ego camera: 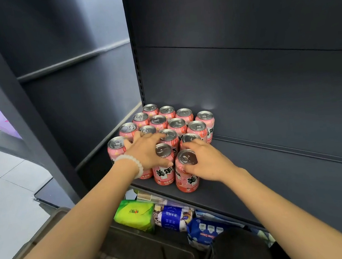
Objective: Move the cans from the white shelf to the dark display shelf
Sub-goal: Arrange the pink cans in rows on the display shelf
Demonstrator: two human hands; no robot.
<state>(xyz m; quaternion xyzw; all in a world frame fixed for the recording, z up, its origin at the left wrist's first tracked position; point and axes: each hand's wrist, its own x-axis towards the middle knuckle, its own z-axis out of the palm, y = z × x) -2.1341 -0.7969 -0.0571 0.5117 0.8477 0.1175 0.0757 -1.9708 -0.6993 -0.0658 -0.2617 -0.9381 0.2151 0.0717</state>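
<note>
On the dark display shelf (279, 180), pink cans (178, 124) stood upright in close rows at its left end. Both hands reached among the front ones: the left hand (147, 151), a pale bead bracelet (133, 162) at its wrist, lay spread over one can's top, while the right hand (208, 163) curled round the frontmost can (185, 177).

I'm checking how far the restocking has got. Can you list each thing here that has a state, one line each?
Pink cans: upright, tops sealed, clustered at the left end of the dark shelf.
Front can: upright, nearest the edge, gripped at the rim.
Right hand: fingers closed around the front can.
Left hand: spread flat across can tops.
Dark display shelf: bare to the right of the cans.
Packets below: lying down, unopened.
</note>
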